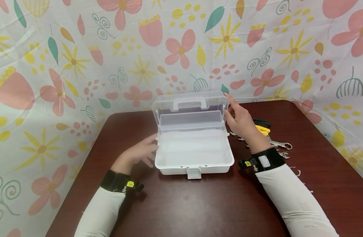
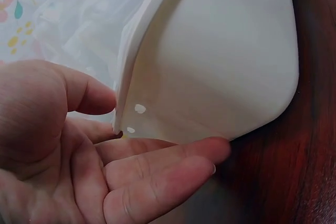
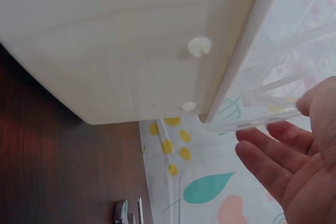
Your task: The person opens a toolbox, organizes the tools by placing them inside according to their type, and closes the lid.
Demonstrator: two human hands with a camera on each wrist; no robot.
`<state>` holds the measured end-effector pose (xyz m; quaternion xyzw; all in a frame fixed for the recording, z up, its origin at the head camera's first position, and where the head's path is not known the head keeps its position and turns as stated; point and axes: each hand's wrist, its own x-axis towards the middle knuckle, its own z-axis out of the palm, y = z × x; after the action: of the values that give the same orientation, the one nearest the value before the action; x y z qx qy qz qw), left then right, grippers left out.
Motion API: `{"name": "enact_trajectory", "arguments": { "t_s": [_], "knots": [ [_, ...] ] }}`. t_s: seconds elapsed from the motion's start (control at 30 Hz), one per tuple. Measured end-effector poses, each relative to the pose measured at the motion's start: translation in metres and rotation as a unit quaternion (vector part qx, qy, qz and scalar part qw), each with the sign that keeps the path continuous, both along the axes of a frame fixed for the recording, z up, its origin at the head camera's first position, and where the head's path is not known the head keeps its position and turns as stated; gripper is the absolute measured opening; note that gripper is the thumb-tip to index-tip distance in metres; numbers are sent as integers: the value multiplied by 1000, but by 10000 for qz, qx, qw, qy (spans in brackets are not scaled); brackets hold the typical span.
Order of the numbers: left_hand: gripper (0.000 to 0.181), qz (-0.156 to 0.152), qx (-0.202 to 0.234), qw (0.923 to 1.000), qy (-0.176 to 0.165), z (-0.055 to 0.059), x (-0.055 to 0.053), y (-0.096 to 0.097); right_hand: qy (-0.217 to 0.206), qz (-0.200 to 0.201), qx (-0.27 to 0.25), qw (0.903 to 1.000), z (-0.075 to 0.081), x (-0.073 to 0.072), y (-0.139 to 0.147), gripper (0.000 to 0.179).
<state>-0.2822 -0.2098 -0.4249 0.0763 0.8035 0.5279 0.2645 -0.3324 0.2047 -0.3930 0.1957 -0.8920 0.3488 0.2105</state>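
Observation:
A white plastic storage box (image 1: 169,170) stands on the table with its clear lid (image 1: 156,110) raised at the back. Pale tray panels (image 1: 191,119) show inside it, and a front latch (image 1: 194,173) hangs down. At the box's left side is my left hand (image 1: 142,149); in the left wrist view its thumb touches the rim (image 2: 128,72) while the other fingers extend loosely along the wall. My right hand (image 1: 240,121) holds the lid's right edge, thumb on the inner side and fingers outside, as the right wrist view also shows.
To the right, partly behind my right forearm, lie metal wrenches (image 1: 280,144) and tools with yellow (image 1: 262,129) and black (image 1: 260,121) handles. A flower-patterned cloth (image 1: 181,75) hangs behind the dark wooden table (image 1: 187,204). Each wrist wears a black strap.

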Motion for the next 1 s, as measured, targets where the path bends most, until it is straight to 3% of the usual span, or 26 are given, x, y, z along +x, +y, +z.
{"name": "enact_trajectory", "arguments": {
  "t_s": [0.3,0.5,0.8,1.0],
  "knots": [
    [74,-198,0,9998,-37,1,3,-1,-278,262,-324,9987,-8,-3,4,62],
    [73,-194,-71,9998,-26,1,3,-2,-904,247,-229,9953,-13,-8,5,62],
    [74,-82,-143,9998,-73,4,4,1,-1969,325,-252,9796,-19,-12,12,62],
    [72,-43,-219,9997,-117,4,3,3,-2436,908,-893,9615,-26,-15,12,60]
  ]
}}
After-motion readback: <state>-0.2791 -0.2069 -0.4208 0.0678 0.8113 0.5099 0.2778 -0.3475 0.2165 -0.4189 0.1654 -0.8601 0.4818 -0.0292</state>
